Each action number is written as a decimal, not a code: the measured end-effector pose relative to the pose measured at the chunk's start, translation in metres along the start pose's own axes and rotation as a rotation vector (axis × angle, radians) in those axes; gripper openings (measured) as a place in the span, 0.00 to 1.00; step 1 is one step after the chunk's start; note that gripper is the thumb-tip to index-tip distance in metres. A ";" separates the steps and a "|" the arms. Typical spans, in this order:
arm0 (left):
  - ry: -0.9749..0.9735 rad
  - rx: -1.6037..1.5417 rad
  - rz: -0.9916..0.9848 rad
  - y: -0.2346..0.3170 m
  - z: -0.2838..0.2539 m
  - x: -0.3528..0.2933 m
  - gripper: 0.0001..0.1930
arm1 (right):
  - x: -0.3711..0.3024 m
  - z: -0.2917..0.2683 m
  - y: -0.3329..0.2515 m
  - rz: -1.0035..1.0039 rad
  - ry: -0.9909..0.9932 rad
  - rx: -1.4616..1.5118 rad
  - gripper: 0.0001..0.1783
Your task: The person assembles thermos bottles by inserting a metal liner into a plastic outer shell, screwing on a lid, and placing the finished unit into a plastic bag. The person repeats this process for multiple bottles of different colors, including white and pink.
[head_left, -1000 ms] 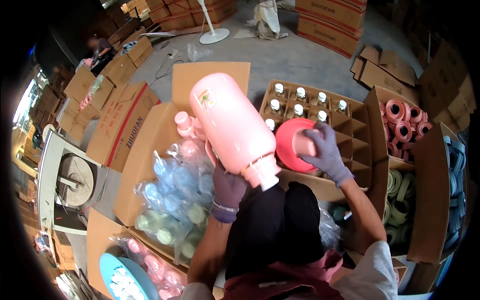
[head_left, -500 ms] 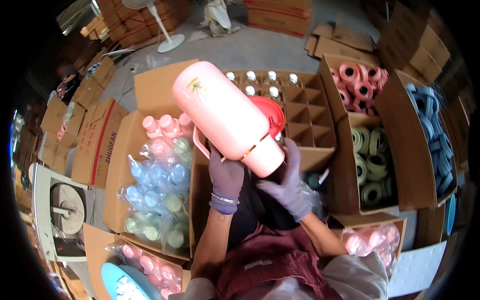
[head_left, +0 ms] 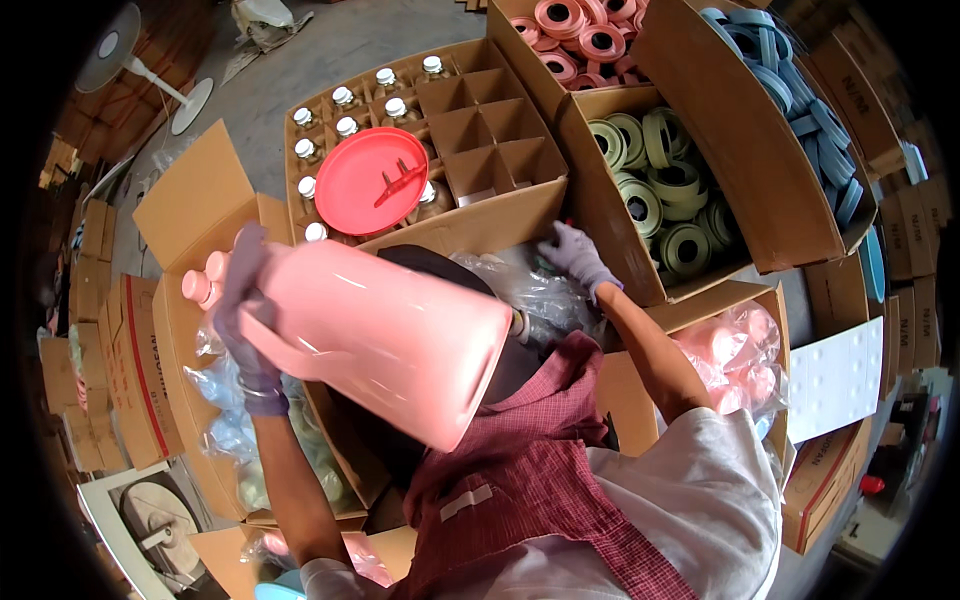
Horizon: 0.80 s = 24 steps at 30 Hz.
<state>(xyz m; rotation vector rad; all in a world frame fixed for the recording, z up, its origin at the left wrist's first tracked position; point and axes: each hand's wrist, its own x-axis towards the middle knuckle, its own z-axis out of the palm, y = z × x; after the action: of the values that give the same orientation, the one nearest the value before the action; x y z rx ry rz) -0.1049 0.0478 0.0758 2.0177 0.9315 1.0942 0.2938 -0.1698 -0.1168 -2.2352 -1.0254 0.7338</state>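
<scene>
A pink vacuum jug (head_left: 380, 330) lies tilted across my lap, its flat base toward the lower right. My left hand (head_left: 245, 310), in a grey-purple glove, is closed around its neck and handle end. The jug's lid is mostly hidden by that hand. My right hand (head_left: 580, 258), gloved alike, reaches down beside the clear plastic bags (head_left: 520, 290) between the boxes. Its fingertips are by something small and dark that I cannot make out; whether they grip it is unclear.
Ahead stands a divided carton (head_left: 500, 205) with silver-capped glass liners and a red plate (head_left: 365, 180) on top. To the right are boxes of pink rings (head_left: 600, 42), green rings (head_left: 685, 250) and blue parts (head_left: 790, 90). At left, an open box (head_left: 190, 290) holds bagged plastic parts.
The jug has swung so its base points toward me, lower right. My right hand has let go of it and moved right, down among the bags. The view has turned rightward.
</scene>
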 end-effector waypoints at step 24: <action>-0.637 0.258 0.355 -0.005 0.130 0.098 0.32 | 0.193 -0.006 -0.250 0.129 -0.721 1.328 0.12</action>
<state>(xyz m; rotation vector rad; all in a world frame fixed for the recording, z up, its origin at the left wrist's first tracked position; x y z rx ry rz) 0.0467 0.1040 0.0547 2.5828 0.4021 0.4356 0.2842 0.1186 0.0126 -0.8653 -0.3686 1.6906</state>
